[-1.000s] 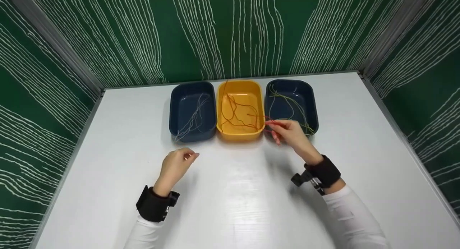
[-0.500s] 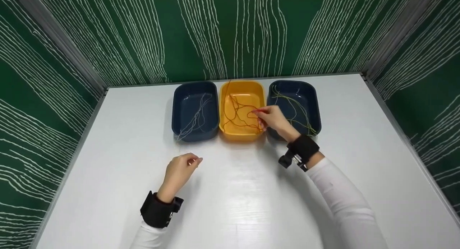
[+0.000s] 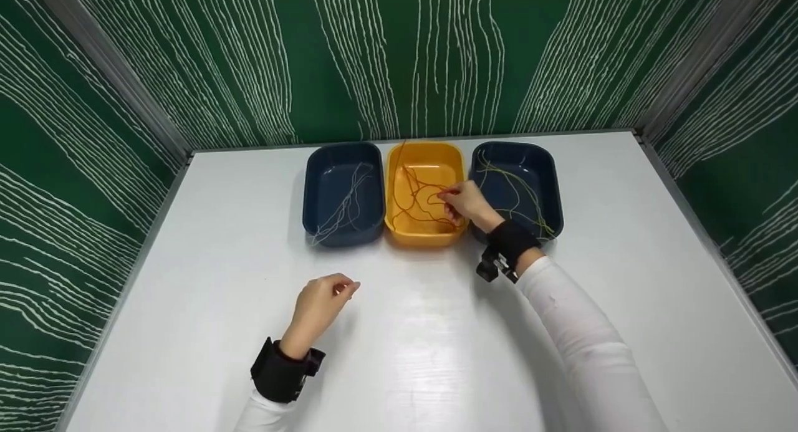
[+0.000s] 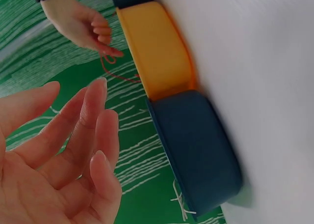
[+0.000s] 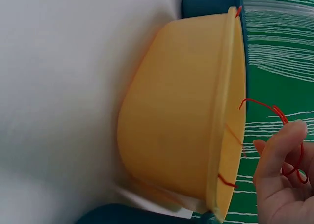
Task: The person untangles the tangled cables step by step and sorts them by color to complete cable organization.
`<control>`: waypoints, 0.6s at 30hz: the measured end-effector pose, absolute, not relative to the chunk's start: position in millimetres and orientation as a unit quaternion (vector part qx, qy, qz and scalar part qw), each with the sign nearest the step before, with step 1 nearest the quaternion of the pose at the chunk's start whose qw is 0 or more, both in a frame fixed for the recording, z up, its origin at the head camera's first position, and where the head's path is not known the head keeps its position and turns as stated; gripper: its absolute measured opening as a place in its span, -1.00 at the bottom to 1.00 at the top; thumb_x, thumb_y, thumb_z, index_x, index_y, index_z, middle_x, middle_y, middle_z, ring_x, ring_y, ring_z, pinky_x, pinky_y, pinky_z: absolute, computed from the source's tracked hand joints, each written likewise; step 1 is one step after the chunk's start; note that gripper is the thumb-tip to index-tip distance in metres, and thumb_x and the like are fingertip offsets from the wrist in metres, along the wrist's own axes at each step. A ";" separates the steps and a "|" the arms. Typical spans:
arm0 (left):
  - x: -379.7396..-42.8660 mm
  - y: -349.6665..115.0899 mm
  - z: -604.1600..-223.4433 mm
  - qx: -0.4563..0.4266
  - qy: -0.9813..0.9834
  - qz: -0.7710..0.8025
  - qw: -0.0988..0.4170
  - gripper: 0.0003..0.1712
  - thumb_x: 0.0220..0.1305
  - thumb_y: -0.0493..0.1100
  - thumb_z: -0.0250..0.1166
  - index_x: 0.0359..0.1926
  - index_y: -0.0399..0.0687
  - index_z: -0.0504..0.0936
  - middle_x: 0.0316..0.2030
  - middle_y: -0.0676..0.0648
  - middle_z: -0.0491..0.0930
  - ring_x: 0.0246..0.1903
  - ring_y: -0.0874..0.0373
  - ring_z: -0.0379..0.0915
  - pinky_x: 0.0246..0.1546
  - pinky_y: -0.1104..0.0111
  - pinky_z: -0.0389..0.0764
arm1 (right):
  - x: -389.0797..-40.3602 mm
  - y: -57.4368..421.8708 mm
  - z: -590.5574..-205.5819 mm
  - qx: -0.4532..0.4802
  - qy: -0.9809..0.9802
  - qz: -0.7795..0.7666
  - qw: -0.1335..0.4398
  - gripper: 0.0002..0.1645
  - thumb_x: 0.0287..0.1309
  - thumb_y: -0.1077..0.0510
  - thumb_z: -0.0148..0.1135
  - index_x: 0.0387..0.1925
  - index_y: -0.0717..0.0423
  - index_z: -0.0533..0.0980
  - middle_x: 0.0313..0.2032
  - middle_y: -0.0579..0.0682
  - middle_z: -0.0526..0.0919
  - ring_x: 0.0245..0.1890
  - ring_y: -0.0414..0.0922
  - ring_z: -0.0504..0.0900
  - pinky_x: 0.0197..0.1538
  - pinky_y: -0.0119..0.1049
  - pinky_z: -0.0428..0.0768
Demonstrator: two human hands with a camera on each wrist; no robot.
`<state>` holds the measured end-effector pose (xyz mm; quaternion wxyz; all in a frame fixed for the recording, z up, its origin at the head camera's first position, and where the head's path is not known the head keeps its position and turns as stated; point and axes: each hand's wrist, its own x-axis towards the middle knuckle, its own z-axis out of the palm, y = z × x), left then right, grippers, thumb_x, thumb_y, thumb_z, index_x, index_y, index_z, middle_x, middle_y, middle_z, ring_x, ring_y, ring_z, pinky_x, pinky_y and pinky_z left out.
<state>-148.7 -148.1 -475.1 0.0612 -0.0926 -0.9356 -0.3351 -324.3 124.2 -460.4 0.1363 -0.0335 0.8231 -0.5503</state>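
Observation:
Over the right part of the yellow bin, my right hand pinches a thin red string between thumb and fingers. Loops of it curl around the fingers in the right wrist view, and one end hangs toward the bin's rim. More red strings lie tangled inside the yellow bin, some crossing its rim. My left hand hovers over the table in front of the left navy bin, fingers loosely bent with nothing in them; its palm shows in the left wrist view.
Pale grey strings lie in the left navy bin, with ends over its front rim. The right navy bin holds yellow-green and whitish strings. All three bins stand side by side on the white table, near the green wall.
My right hand has moved left and slightly away from me, from the gap by the right navy bin to above the yellow bin, carrying the red string. The left hand stays nearly in place.

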 end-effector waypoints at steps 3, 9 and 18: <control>-148.6 -147.4 -475.1 -0.089 -0.935 -0.338 0.056 -0.78 0.19 -0.12 0.22 -0.41 -0.20 0.67 -0.58 -0.01 0.60 -0.57 0.20 0.46 -0.50 0.39 0.42 | -327.7 122.1 -461.1 -0.036 0.840 -0.526 0.126 -0.72 0.26 0.27 0.00 -0.20 0.48 0.46 -0.79 -0.11 0.41 -0.83 -0.30 0.38 -0.71 -0.47 0.41; -148.2 -146.9 -476.3 -0.079 -0.935 -0.342 0.044 -0.77 0.19 -0.11 0.21 -0.41 -0.19 0.66 -0.59 0.00 0.59 -0.58 0.22 0.45 -0.51 0.39 0.41 | -329.0 115.0 -461.2 -0.032 0.857 -0.502 0.111 -0.71 0.21 0.31 0.03 -0.13 0.49 0.48 -0.76 -0.12 0.43 -0.80 -0.32 0.39 -0.67 -0.50 0.43; -150.0 -147.7 -478.9 -0.086 -0.936 -0.340 0.041 -0.76 0.20 -0.11 0.21 -0.39 -0.21 0.66 -0.58 -0.01 0.60 -0.59 0.23 0.44 -0.53 0.40 0.40 | -324.9 115.3 -458.9 -0.017 0.868 -0.484 0.111 -0.59 0.11 0.19 0.20 -0.05 0.39 0.48 -0.36 0.21 0.58 -0.72 -0.29 0.49 -0.48 -0.40 0.57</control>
